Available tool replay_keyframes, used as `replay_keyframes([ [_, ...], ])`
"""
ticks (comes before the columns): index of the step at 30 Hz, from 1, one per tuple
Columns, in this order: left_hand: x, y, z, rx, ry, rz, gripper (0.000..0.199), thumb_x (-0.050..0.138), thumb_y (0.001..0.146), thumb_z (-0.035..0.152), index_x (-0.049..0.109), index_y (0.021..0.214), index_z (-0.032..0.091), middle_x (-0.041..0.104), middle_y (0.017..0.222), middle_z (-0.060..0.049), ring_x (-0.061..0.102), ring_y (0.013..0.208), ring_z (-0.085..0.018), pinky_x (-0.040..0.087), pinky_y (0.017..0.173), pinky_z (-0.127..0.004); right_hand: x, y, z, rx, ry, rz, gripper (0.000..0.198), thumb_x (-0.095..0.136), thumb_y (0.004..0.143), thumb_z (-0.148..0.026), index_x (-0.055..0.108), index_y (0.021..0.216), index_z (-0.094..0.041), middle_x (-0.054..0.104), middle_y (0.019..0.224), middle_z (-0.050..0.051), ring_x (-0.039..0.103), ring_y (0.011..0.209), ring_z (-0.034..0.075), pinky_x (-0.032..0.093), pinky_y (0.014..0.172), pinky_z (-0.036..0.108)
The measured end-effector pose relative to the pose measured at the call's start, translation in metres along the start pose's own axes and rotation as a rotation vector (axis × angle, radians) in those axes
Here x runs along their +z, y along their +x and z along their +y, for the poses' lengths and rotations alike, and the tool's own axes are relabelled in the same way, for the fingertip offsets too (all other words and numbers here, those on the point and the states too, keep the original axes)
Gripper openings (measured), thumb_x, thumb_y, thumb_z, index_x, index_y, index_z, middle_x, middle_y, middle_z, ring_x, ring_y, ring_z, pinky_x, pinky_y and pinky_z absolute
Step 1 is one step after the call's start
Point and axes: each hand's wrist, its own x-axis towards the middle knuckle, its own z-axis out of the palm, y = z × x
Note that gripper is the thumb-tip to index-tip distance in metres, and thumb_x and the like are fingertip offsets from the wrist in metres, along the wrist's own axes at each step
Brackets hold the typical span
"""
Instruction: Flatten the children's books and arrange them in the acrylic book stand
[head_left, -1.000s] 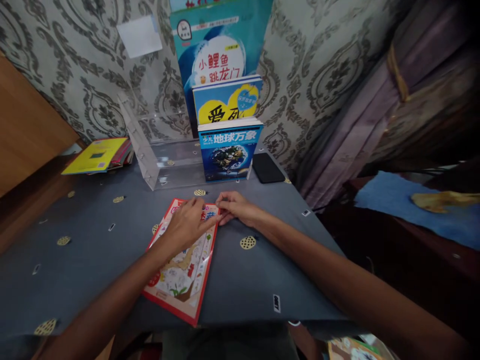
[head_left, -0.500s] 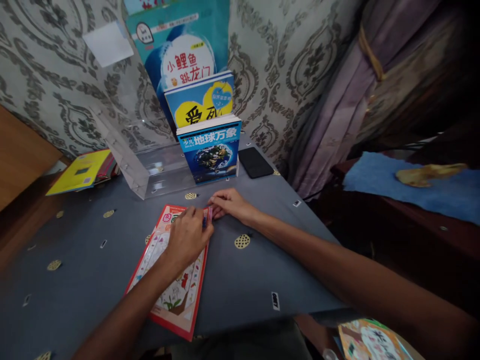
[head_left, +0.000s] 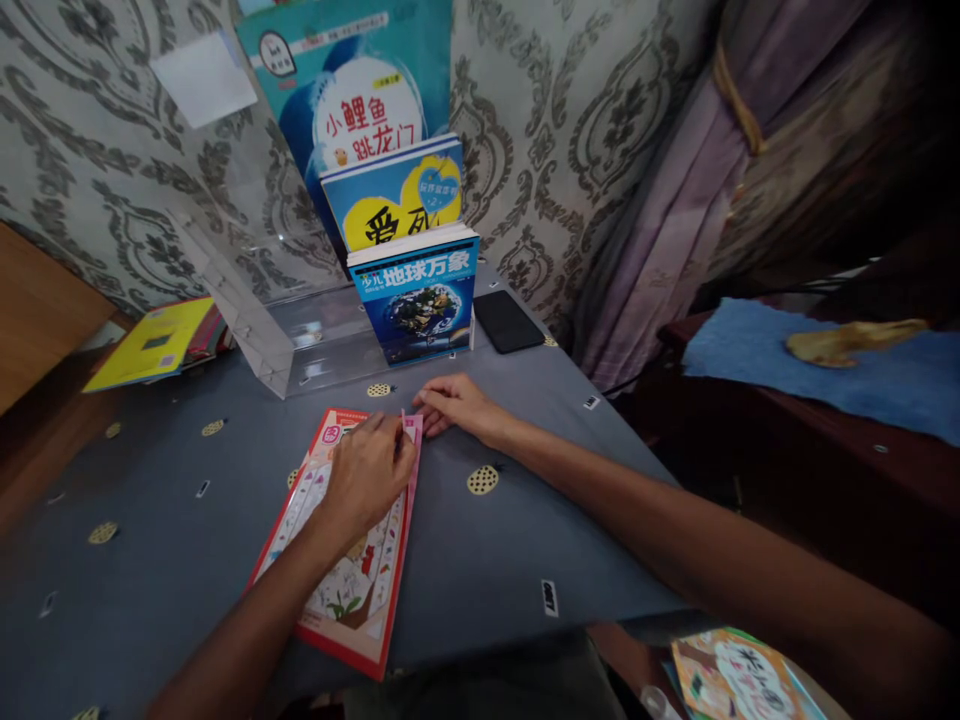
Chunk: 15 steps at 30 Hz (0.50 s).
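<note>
Grey-covered table [head_left: 487, 570]: red-bordered book [head_left: 351, 585], clear stand [head_left: 330, 362], black phone [head_left: 508, 322], yellow-topped stack [head_left: 154, 342] at far left

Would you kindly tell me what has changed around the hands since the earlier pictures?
The left hand has drawn in its outstretched thumb, and a pink strip now shows along the right edge of the red-bordered book, beside the right hand. The standing books and the phone stayed put, though the camera's view shifted.

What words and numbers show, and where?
"小鲤鱼跳龙门": tall teal book
"爱死", "2": blue-and-yellow book
"少儿地球万象": dark-blue Earth book
"OBEY": white label, grey tablecloth
"米小…": orange book, rest unclear
Red-bordered book, smaller print: unreadable.
</note>
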Motion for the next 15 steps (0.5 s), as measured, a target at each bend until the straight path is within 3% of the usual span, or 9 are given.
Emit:
replay_keyframes([
  [10,0.011,-0.003,-0.002,0.043,0.022,0.055,0.018,0.049,0.096,0.025,0.064,0.089,0.017,0.067,0.092,-0.008,0.066,0.088,-0.024,0.049,0.079,-0.035,-0.003,0.002,0.003,-0.017,-0.043,-0.019,0.023,0.059,0.095,-0.014,0.061,0.072,-0.015,0.067,0.059,0.000,0.065,0.051,0.010,0.056,0.053,0.019],
  [15,0.009,-0.003,-0.004,0.072,0.058,0.034,0.021,0.046,0.100,0.030,0.062,0.092,0.018,0.066,0.094,-0.008,0.066,0.090,-0.024,0.049,0.078,-0.033,-0.002,0.005,0.011,-0.062,-0.121,-0.036,0.015,0.073,0.075,-0.004,0.064,0.076,-0.016,0.064,0.057,-0.005,0.061,0.049,0.007,0.054,0.053,0.017],
])
